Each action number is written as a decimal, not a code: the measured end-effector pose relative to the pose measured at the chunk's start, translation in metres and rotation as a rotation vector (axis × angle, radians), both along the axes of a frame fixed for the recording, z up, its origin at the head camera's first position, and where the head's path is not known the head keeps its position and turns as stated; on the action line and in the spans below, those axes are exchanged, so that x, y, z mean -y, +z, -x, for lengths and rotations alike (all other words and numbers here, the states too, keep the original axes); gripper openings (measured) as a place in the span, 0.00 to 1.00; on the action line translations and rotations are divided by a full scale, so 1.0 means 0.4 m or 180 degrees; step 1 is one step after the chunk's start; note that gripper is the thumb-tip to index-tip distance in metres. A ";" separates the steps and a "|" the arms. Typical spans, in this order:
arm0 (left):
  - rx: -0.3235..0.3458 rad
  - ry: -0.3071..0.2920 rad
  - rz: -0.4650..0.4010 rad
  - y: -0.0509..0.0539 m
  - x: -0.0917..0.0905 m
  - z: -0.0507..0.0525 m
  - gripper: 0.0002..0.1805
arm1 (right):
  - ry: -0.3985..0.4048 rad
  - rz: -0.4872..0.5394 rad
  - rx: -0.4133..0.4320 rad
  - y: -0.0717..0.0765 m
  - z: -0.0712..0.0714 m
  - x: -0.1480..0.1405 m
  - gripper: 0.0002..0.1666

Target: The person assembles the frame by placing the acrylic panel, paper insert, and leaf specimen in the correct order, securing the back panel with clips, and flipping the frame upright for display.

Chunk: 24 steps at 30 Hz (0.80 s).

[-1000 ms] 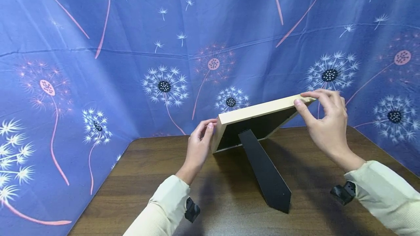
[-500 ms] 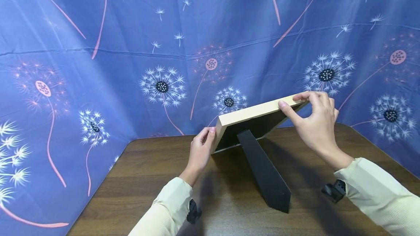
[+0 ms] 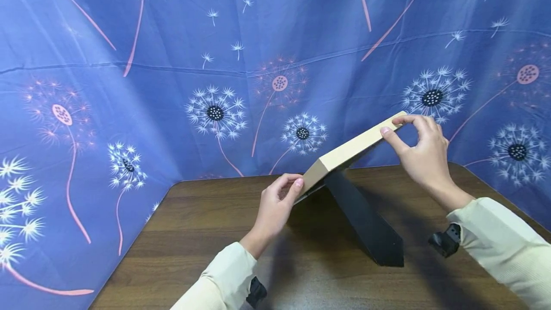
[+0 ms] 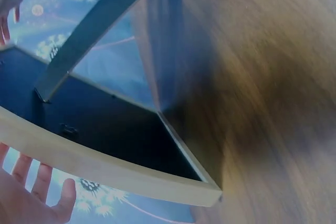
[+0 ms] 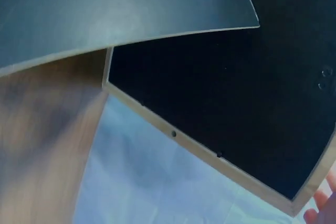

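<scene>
A picture frame with a pale wooden border (image 3: 361, 143) leans tilted over the table, its back towards me. From its black backing board (image 4: 126, 135) a long black easel leg (image 3: 366, 221) slants down to the tabletop. My left hand (image 3: 273, 209) pinches the frame's left side between thumb and fingers. At the upper right corner, my right hand (image 3: 424, 157) grips the top edge, thumb on the near side. Fingertips of the right hand (image 5: 323, 205) show beside the border in the right wrist view. The frame's front is hidden.
The brown wood-grain table (image 3: 193, 233) runs back to a blue cloth (image 3: 163, 109) printed with dandelions, which hangs behind and at both sides. A small black wrist camera (image 3: 445, 240) hangs below the right sleeve, another (image 3: 257, 292) below the left.
The frame has turned and its left end has shifted right, showing less of the backing. Both hands have moved right with it, still gripping. The leg's foot has also shifted right.
</scene>
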State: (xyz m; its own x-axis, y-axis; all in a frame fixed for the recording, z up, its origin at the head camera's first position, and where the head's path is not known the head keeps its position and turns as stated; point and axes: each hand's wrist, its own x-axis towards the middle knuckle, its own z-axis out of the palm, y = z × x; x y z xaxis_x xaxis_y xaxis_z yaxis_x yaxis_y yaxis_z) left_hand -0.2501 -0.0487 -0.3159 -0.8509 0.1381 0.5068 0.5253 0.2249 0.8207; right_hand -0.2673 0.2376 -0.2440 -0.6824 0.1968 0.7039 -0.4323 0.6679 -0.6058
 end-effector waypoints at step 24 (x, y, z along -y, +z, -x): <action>0.0322 -0.0087 0.0256 -0.035 0.012 -0.004 0.12 | 0.0180 -0.0291 0.0200 0.012 -0.063 0.055 0.30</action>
